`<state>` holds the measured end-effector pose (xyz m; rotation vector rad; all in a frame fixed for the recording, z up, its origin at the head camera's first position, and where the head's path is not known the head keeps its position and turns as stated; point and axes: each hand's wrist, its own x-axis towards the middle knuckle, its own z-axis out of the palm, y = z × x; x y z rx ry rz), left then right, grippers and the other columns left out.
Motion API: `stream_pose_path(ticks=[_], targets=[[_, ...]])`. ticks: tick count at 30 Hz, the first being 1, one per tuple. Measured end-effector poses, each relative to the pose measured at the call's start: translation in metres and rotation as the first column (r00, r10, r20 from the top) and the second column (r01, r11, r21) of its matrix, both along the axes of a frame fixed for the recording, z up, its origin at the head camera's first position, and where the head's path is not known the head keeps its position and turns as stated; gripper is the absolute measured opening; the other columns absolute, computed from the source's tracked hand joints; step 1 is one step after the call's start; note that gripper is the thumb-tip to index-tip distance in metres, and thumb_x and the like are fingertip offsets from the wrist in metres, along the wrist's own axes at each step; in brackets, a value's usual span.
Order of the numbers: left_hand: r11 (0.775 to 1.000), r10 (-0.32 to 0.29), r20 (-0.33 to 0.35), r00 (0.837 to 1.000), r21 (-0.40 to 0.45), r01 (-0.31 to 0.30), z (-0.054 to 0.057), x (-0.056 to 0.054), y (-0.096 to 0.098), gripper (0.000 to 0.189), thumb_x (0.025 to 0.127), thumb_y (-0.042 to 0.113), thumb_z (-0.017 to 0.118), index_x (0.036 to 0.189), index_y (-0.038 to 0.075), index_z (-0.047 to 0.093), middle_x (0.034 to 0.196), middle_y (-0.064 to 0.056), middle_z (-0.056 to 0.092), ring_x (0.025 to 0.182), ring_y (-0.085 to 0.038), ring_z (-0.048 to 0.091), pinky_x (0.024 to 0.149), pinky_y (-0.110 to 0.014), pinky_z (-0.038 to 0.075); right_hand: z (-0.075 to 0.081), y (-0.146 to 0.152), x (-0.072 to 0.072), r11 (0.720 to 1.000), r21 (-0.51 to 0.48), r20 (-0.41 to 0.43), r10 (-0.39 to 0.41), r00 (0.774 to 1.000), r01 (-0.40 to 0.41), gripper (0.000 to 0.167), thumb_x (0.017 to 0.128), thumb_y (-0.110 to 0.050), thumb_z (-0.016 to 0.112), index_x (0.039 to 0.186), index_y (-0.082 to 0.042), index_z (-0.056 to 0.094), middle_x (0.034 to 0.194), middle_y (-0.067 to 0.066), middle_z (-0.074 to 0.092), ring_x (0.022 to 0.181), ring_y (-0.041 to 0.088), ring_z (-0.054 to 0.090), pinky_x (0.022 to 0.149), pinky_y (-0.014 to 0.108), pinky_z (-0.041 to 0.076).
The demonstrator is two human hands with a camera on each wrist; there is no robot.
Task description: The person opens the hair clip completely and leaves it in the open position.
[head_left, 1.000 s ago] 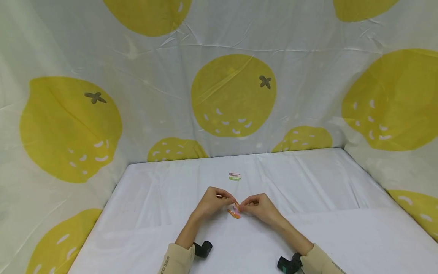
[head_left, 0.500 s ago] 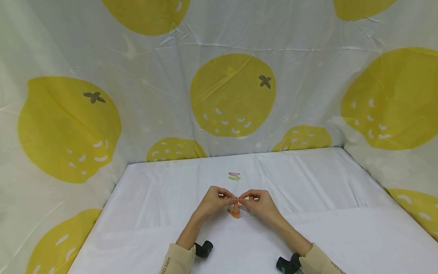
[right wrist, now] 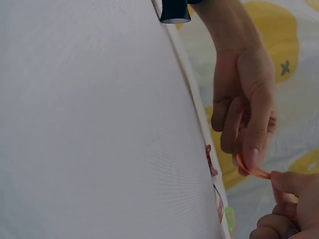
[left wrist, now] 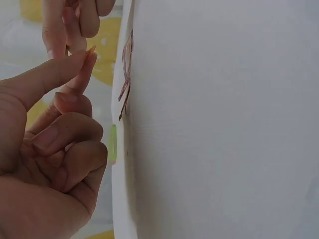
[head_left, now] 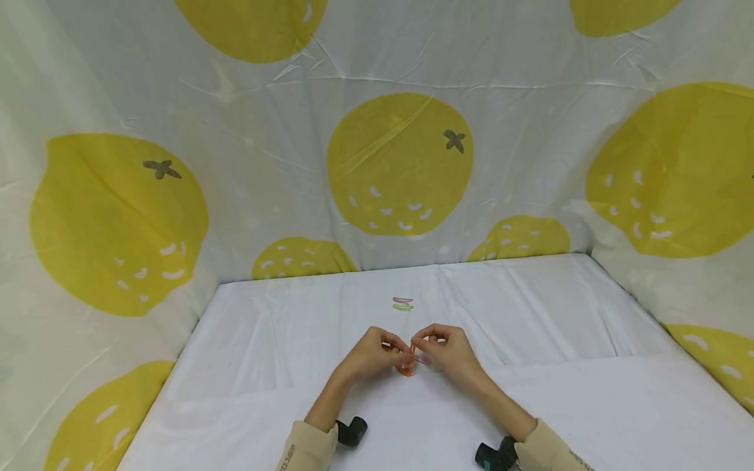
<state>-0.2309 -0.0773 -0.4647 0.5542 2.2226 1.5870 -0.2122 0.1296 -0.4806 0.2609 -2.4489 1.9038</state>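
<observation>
A thin orange rubber band is drawn out between both hands, low over the white table. Its one end is pinched by the thumb and forefinger of the left hand. The right hand pinches the other end, its fingertips a little higher than the left ones in the head view. More orange bands lie in a small heap just under the left fingertips, partly hidden by them. A pinkish band shows below the right fingers. In the left wrist view, loose bands look dark on the cloth.
Farther back on the white-covered table lie a green band and a dull pink band, close together. A lemon-print curtain encloses the back and sides. Black wrist cameras hang by both sleeves.
The right fingers have risen from beside the heap to pinch the orange band. The left fingers have come slightly down and to the right, over the heap.
</observation>
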Motion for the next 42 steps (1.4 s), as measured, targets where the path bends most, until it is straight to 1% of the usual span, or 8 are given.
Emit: stream_pose_path(ticks=[2,5,7,10,18,25,32,42], targets=[[1.0,0.029,-0.013,0.999,0.006,-0.029,0.001,0.001,0.0,0.012,0.091,0.009,0.075,0.092,-0.002,0.08,0.084,-0.018,0.078,0.071,-0.023,0.076,0.071,-0.021,0.051,0.001,0.0,0.0,0.999,0.008,-0.002,-0.051,0.999,0.051,0.007,0.09,-0.018,0.081,0.091,-0.011,0.081,0.061,-0.003,0.048,0.054,0.002,0.036,0.051,0.018,0.026],[0.989,0.144,-0.087,0.986,-0.003,-0.145,0.001,0.0,0.001,0.012,0.091,0.012,0.076,0.09,0.001,0.081,0.086,-0.013,0.079,0.072,-0.016,0.07,0.068,-0.02,0.049,0.001,0.001,-0.002,0.997,0.014,-0.003,-0.081,0.997,0.081,0.008,0.089,-0.019,0.082,0.089,-0.012,0.081,0.063,-0.004,0.048,0.055,0.002,0.037,0.051,0.018,0.026],[0.976,0.217,-0.133,0.967,0.004,-0.218,0.002,-0.001,0.002,0.011,0.091,0.012,0.076,0.089,0.002,0.081,0.089,-0.01,0.079,0.076,-0.009,0.066,0.068,-0.019,0.049,0.0,0.002,-0.002,0.997,0.018,-0.011,-0.078,0.997,0.079,0.009,0.088,-0.02,0.083,0.089,-0.011,0.081,0.063,-0.004,0.048,0.057,0.001,0.038,0.051,0.018,0.026],[0.966,0.257,-0.145,0.955,0.044,-0.253,0.001,-0.003,0.004,0.012,0.092,0.012,0.076,0.09,0.0,0.081,0.093,-0.013,0.079,0.081,-0.012,0.071,0.073,-0.018,0.051,-0.002,0.003,-0.003,0.999,0.018,-0.034,-0.048,0.998,0.048,0.009,0.088,-0.02,0.084,0.089,-0.012,0.081,0.063,-0.003,0.047,0.056,0.001,0.036,0.051,0.017,0.026],[0.965,0.261,-0.14,0.955,0.055,-0.255,0.003,-0.004,0.001,0.016,0.09,0.017,0.08,0.088,0.001,0.082,0.091,-0.014,0.079,0.078,-0.007,0.064,0.072,-0.018,0.048,-0.001,0.003,-0.003,0.998,0.056,-0.042,-0.008,0.999,0.01,0.008,0.089,-0.019,0.082,0.089,-0.011,0.081,0.065,-0.001,0.053,0.061,0.002,0.042,0.055,0.017,0.031],[0.979,0.198,-0.181,0.963,0.089,-0.184,0.002,-0.006,-0.003,0.01,0.091,0.007,0.078,0.089,-0.003,0.08,0.092,-0.019,0.077,0.077,-0.009,0.066,0.071,-0.017,0.049,0.003,0.002,-0.002,0.994,0.073,-0.012,0.085,0.996,-0.084,0.016,0.094,-0.02,0.077,0.096,-0.005,0.078,0.088,0.019,0.071,0.064,0.002,0.048,0.058,0.017,0.036],[0.986,0.146,-0.21,0.967,0.108,-0.125,0.004,-0.007,-0.005,0.009,0.091,0.003,0.076,0.09,-0.005,0.079,0.089,-0.025,0.074,0.069,-0.001,0.058,0.066,-0.016,0.046,0.003,0.006,-0.004,0.981,0.033,0.014,0.19,0.982,-0.19,0.024,0.098,-0.018,0.072,0.103,0.005,0.074,0.1,0.025,0.072,0.062,0.0,0.045,0.057,0.017,0.034],[0.987,0.128,-0.194,0.973,0.116,-0.107,0.004,-0.007,-0.007,0.01,0.093,0.004,0.075,0.091,-0.005,0.079,0.09,-0.027,0.073,0.071,-0.002,0.055,0.067,-0.017,0.044,0.002,0.008,-0.006,0.973,-0.015,0.014,0.23,0.973,-0.23,0.023,0.099,-0.015,0.07,0.104,0.008,0.071,0.104,0.028,0.071,0.069,0.0,0.052,0.058,0.016,0.037]])
